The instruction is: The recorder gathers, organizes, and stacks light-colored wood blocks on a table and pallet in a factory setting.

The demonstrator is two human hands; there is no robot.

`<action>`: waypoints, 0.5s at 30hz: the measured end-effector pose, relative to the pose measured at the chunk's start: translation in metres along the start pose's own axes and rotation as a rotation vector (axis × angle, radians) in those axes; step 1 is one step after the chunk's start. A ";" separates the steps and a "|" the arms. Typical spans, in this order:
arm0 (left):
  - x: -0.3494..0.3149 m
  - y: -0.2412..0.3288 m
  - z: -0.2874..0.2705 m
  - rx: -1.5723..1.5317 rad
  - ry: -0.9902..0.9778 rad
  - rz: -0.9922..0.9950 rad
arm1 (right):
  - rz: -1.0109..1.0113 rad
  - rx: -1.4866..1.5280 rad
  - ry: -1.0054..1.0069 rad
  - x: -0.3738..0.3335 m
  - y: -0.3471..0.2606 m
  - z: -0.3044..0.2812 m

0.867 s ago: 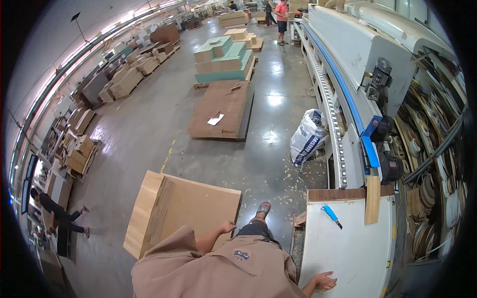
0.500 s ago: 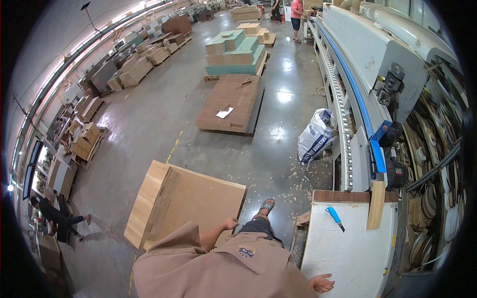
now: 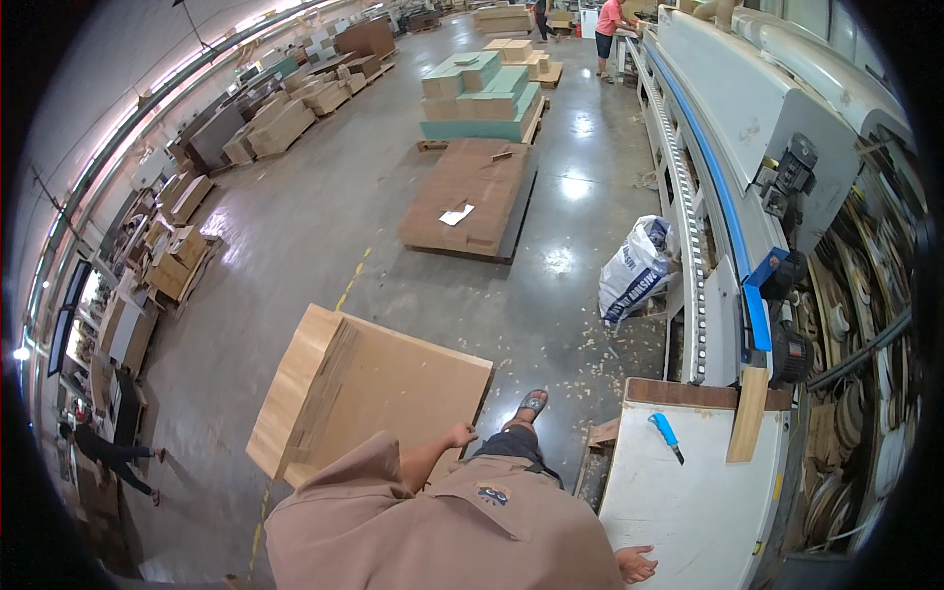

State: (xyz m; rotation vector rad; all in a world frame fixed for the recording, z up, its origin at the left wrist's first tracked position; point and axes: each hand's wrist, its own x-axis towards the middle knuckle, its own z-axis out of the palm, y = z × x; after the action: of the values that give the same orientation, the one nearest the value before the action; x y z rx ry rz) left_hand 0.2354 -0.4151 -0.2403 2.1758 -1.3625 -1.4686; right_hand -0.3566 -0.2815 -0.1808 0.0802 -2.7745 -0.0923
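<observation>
My left hand (image 3: 458, 436) hangs in front of my body with its fingers curled in, and nothing shows in it. Below it lies a low stack of flat brown boards (image 3: 413, 379), with lighter wood-grain strips (image 3: 298, 379) along its left side. Over the near left edge of the white-topped table (image 3: 678, 511), my right hand (image 3: 636, 564) is held palm up. Its fingers are loosely apart and nothing is in them. Farther up that table rests a blue utility knife (image 3: 667, 438), apart from the hand. A narrow wooden strip (image 3: 748, 413) sticks out over the table's far edge.
Along the right runs a long machine (image 3: 728, 108) with a roller rail and blue bar. Beside it stands a white printed sack (image 3: 636, 270) among wood chips. Ahead are a brown panel stack (image 3: 467, 197) and green-topped stacks (image 3: 482, 93). People stand at far left and by the machine.
My view has turned slightly left, so most things sit a little farther right. The person at the far left has changed stride. Both my hands keep nearly the same pose.
</observation>
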 end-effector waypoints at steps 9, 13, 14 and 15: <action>-0.010 0.004 -0.002 0.015 0.075 0.082 | -0.132 0.032 0.001 0.008 0.010 0.027; -0.015 0.020 -0.006 0.119 -0.012 -0.024 | -0.129 0.017 0.013 0.001 0.009 0.021; -0.012 0.009 -0.008 0.092 -0.036 -0.019 | -0.132 0.023 0.006 -0.003 0.003 0.017; -0.011 0.005 -0.007 0.066 -0.069 -0.010 | -0.129 0.023 0.005 -0.006 -0.002 0.011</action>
State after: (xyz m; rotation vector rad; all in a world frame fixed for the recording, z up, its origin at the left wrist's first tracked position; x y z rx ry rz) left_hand 0.2367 -0.4115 -0.2266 2.1934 -1.4445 -1.5364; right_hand -0.3544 -0.2825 -0.1934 0.2645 -2.7635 -0.0935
